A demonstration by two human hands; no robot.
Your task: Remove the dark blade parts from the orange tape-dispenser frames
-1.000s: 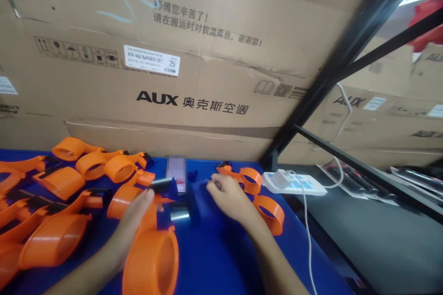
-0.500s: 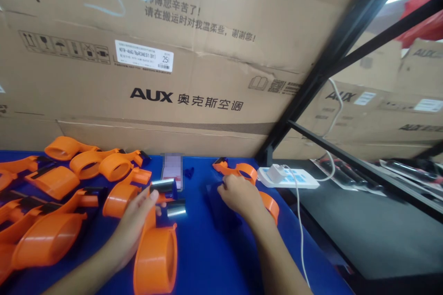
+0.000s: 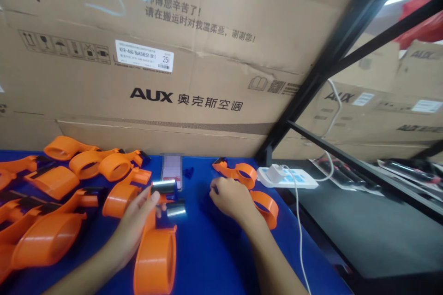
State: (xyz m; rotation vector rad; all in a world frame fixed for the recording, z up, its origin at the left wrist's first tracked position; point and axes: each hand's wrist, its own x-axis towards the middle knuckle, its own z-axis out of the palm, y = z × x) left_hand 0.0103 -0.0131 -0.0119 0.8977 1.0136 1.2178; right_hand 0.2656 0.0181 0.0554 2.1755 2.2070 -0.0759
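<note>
Over the blue desk [image 3: 197, 258], toward its near edge, an orange tape dispenser [image 3: 148, 258] is held, its handle end pinched by the left hand [image 3: 136, 216]. The right hand [image 3: 231, 198], fingers curled, has been brought slightly nearer, apparently toward this piece; whether anything is gripped there cannot be told.

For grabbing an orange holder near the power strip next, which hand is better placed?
Probably the right hand: it is nearer those orange holders, while the left hand grips another holder; whether the right holds anything is unclear.
</note>
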